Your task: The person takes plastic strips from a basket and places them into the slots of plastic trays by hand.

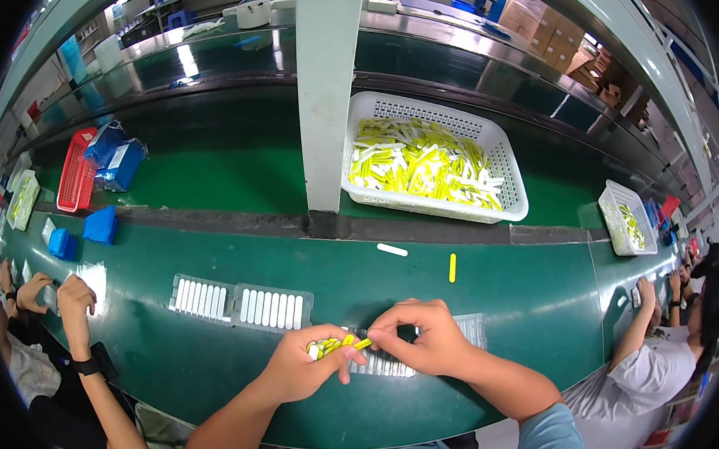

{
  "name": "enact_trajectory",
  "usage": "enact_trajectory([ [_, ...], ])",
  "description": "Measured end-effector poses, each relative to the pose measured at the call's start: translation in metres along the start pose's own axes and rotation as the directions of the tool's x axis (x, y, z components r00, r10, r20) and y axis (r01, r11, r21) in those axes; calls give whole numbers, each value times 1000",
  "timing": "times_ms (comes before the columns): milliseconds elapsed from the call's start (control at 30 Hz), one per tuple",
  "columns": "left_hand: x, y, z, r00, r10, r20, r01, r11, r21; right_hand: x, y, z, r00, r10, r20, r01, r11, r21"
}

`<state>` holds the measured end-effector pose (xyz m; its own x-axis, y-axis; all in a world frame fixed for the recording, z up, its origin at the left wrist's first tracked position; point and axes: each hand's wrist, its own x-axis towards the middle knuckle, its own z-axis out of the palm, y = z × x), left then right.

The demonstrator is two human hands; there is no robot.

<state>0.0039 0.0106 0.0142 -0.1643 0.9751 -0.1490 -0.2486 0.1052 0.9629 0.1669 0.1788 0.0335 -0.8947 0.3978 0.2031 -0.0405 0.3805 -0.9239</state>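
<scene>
My left hand point(300, 367) is closed around a bunch of small yellow and white strips point(327, 346), whose ends poke out between thumb and fingers. The thumb and forefinger of my right hand point(426, 340) pinch the end of a yellow strip point(363, 344) at the edge of that bunch. Beneath both hands lies a clear slotted plastic tray point(388, 366), partly hidden by them. To the left, two joined clear trays hold rows of white strips point(272, 308). A single white strip point(392, 249) and a yellow strip point(452, 268) lie loose beyond my hands.
A white basket point(439, 206) heaped with yellow and white strips stands behind a grey post point(324, 99). Blue packets point(122, 169) and a red basket point(75, 170) sit at left, a smaller white basket point(627, 220) at right. Other people work at both sides.
</scene>
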Motion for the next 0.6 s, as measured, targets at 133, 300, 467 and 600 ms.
enact_trajectory([
  [133, 0, -2, 0, 999, 3, -54, -3, 1000, -15, -4, 3, 0, 998, -51, -37, 49, 997, -67],
  [300, -3, -2, -14, 996, 80, 49, -94, 854, 511, -19, 10, -20, 983, -102, -154, 30, 910, -413],
  [467, -10, 14, -2, 999, -32, 28, -3, 597, 803, -48, 19, -48, 990, -7, -140, -54, 901, -429],
  [600, -6, -2, 4, 992, 127, -20, -46, 489, 871, -63, 17, -57, 972, -47, -232, -37, 937, -347],
])
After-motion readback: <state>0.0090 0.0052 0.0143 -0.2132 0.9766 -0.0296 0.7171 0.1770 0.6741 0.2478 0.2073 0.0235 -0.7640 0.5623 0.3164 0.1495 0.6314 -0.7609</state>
